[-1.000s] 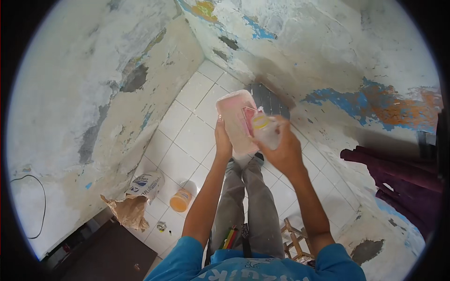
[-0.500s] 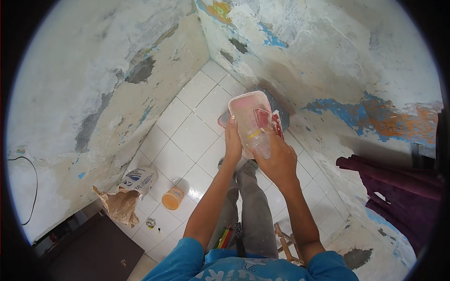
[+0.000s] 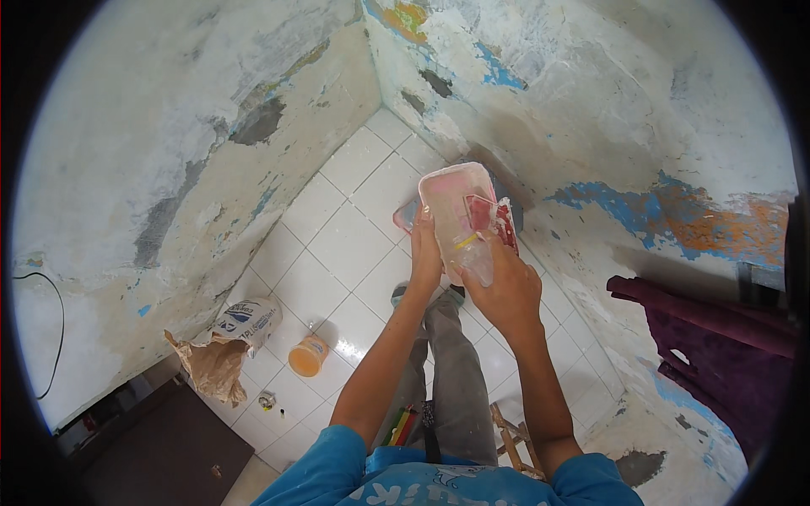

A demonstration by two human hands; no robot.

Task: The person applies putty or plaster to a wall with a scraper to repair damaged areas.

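Note:
My left hand (image 3: 426,253) grips the left side of a shallow pinkish tub (image 3: 447,181), its rim smeared with white paste. Across the tub's lower right lies a scraper (image 3: 474,257) with a clear handle and a yellow collar. My right hand (image 3: 510,291) is closed round that scraper, its blade end over the tub and showing red. A red piece (image 3: 506,223) crusted with white stands at the tub's right edge, just beyond my right fingers; what it belongs to is hidden.
On the tiled floor (image 3: 337,244) to the left stand an orange-yellow jar (image 3: 308,357) and an opened paper sack (image 3: 215,363). Peeling walls meet in the far corner. A blue-grey object (image 3: 506,185) is partly behind the tub. Dark purple cloth (image 3: 709,337) hangs right; a wooden frame (image 3: 516,438) stands near my legs.
The tub and both hands have shifted slightly right in the picture. My grip looks the same, and the scraper stays over the tub.

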